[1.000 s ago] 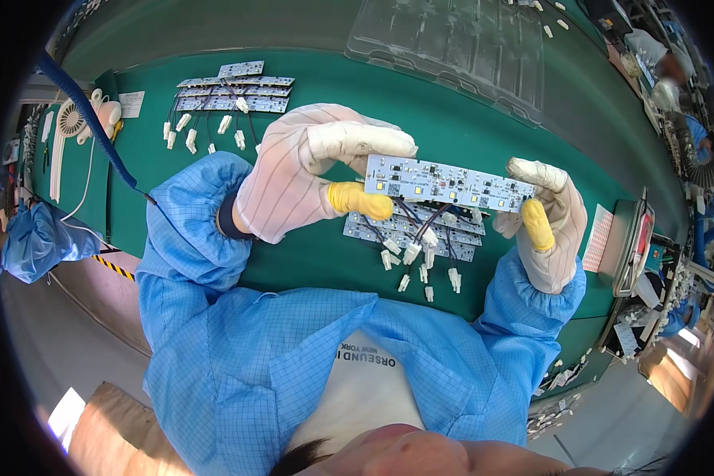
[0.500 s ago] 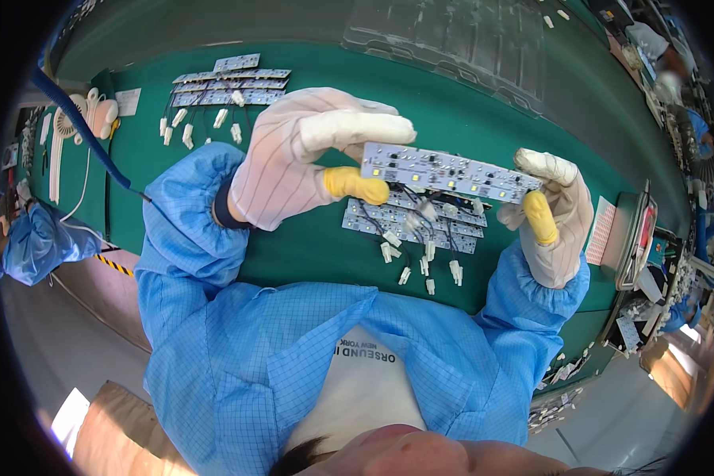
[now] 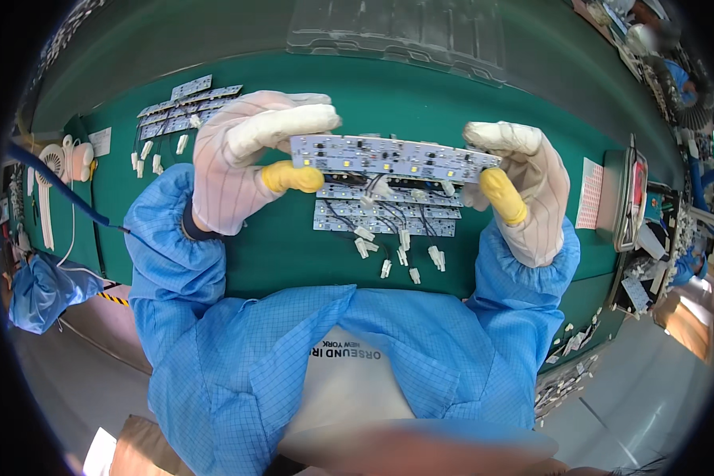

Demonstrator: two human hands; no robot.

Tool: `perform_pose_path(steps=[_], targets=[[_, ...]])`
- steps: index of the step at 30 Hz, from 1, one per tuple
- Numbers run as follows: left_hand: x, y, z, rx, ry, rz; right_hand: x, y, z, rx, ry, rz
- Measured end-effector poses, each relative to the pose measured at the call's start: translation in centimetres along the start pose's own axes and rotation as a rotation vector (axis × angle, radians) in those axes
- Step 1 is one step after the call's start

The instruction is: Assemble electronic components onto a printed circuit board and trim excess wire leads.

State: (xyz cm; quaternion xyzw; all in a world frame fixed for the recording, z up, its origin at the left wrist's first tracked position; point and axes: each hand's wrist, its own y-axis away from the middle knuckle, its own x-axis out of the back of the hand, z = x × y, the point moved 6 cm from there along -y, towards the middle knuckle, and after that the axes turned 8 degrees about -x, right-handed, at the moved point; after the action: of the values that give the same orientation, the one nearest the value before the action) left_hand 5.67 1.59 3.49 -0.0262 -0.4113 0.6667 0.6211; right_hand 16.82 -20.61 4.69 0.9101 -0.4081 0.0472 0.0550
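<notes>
Between my two gloved hands I hold a long white LED circuit board (image 3: pixel 393 158) by its ends, its row of yellow LEDs showing. My left hand (image 3: pixel 258 151) pinches the left end, with a yellow finger cot on the thumb and white covering on the fingers. The right end sits between thumb and fingers of my right hand (image 3: pixel 520 182), which wears similar covers. Just below it, more LED boards (image 3: pixel 385 218) lie stacked in rows on the green mat, their dark wires ending in white connectors (image 3: pixel 404 239).
Another group of wired LED boards (image 3: pixel 166 119) lies at the far left. Behind the mat (image 3: pixel 420 95) stands a clear plastic tray (image 3: pixel 397 40). A metal-edged box (image 3: pixel 627 198) is at the right, a white fan (image 3: pixel 53 163) at the left, and a blue cable (image 3: pixel 63 186) crosses there.
The view has shifted, so the mat and boards appear farther left. The held board looks more level now, still gripped at both ends.
</notes>
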Motion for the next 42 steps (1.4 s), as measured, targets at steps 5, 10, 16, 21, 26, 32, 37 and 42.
perform_pose_path(steps=[5, 10, 16, 21, 26, 32, 37, 42], targets=[[0.0, 0.0, -0.2, -0.016, 0.000, 0.072, -0.3, 0.3, 0.0, -0.040, -0.095, -0.084], [-0.2, 0.1, -0.4, -0.014, 0.013, 0.068, -0.4, 0.3, 0.1, 0.005, -0.097, -0.118], [-0.4, 0.0, 0.0, -0.048, -0.031, 0.099, -0.4, 0.4, -0.3, 0.079, -0.085, -0.103], [-0.5, -0.1, -1.0, 0.133, -0.041, 0.103, -0.7, 0.4, -0.8, 0.037, -0.224, -0.210], [-0.7, 0.2, -1.5, 0.191, -0.019, 0.055, -0.8, 0.5, -0.7, 0.009, -0.193, -0.274], [-0.6, 0.3, -1.1, 0.123, 0.017, 0.128, -0.6, 0.1, -0.2, 0.082, -0.091, -0.080], [-0.1, 0.2, 0.1, 0.007, 0.014, 0.117, -0.5, -0.3, 0.4, 0.011, -0.082, -0.129], [0.1, 0.1, 0.7, 0.044, -0.084, 0.026, -0.5, -0.4, 0.3, -0.011, -0.058, -0.112]])
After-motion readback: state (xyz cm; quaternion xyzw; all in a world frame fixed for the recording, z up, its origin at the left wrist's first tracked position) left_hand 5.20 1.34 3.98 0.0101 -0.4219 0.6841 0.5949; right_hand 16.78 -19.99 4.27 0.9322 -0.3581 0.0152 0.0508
